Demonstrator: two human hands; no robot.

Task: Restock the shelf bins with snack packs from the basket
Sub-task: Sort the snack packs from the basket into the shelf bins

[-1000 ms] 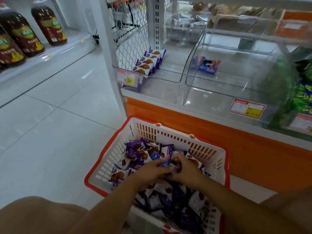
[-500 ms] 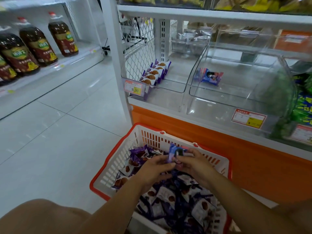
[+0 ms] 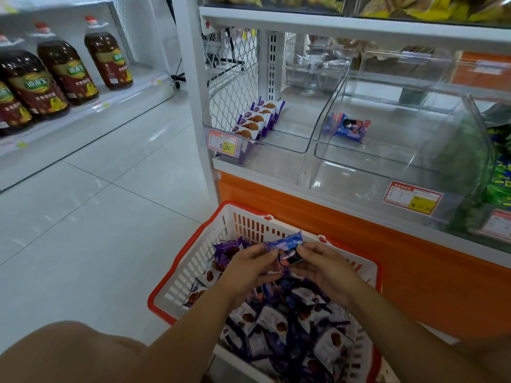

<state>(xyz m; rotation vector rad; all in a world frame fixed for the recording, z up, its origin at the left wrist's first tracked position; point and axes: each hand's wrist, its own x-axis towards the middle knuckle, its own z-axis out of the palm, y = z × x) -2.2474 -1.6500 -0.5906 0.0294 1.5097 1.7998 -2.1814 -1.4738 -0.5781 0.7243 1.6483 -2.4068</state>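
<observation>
Above red-rimmed white plastic basket (image 3: 190,272): left hand (image 3: 249,268) and right hand (image 3: 323,268) pinch blue foil snack pack (image 3: 286,244) by opposite ends, fingers curled on wrapper. Recommended: lift clear of basket rim, carry level to clear acrylic bin (image 3: 387,158) up beyond basket, beside matching blue pack (image 3: 347,127).

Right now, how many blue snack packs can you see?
2. One blue pack lies alone in the middle clear bin; the other blue pack is pinched over the basket by the left hand and right hand. Others may hide under the purple packs.
</observation>
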